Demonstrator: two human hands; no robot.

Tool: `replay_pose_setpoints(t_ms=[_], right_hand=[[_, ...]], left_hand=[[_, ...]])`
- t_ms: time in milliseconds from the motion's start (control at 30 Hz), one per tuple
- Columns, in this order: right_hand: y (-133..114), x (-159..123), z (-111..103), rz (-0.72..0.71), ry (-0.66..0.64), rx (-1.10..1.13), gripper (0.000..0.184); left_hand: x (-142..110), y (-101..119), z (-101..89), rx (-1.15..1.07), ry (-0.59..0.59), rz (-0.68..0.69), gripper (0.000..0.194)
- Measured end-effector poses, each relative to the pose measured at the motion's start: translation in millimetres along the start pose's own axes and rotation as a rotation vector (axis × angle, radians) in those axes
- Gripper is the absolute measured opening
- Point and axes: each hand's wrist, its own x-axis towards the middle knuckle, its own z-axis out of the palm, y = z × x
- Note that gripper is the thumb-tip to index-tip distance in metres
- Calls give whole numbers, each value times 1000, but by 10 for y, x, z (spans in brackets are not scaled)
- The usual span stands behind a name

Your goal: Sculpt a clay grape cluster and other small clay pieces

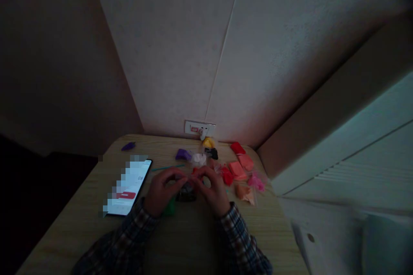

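My left hand point(164, 190) and my right hand point(213, 188) meet above the middle of the table. The fingers of both are pinched closed, tip to tip. Whatever they hold is too small and dark to make out. Beneath and behind the fingertips lies a dark thing point(186, 197), partly covered. A green piece point(169, 208) sits beside my left wrist. Just past my right hand are a red lump point(227, 175) and salmon-coloured packets point(238, 170). A thin teal stick point(167, 167) lies behind my left hand.
A lit phone point(130, 191) lies left on the wooden table point(80, 223). Farther back are a purple pepper-shaped piece point(128, 146), a purple packet point(183, 154), white point(198, 159), yellow point(208, 142) and pink point(256, 181) bagged lumps. A wall socket point(200, 128) holds a plug.
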Motion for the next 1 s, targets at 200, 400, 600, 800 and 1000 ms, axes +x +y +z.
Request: replay_pose_setpoints(t_ms=[200, 400, 600, 800, 1000], right_hand=[[27, 4, 8, 19, -34, 21, 13], [-7, 20, -8, 17, 27, -7, 14], [-24, 14, 6, 15, -4, 10, 11], [13, 12, 13, -26, -36, -37, 10], [102, 33, -126, -17, 94, -211, 19]], left_hand=[[-16, -22, 3, 14, 14, 32, 11], [3, -47, -14, -113, 26, -80, 10], [7, -67, -101, -20, 46, 29, 13], [50, -99, -148, 137, 84, 13, 16], [110, -247, -233, 332, 64, -18, 34]])
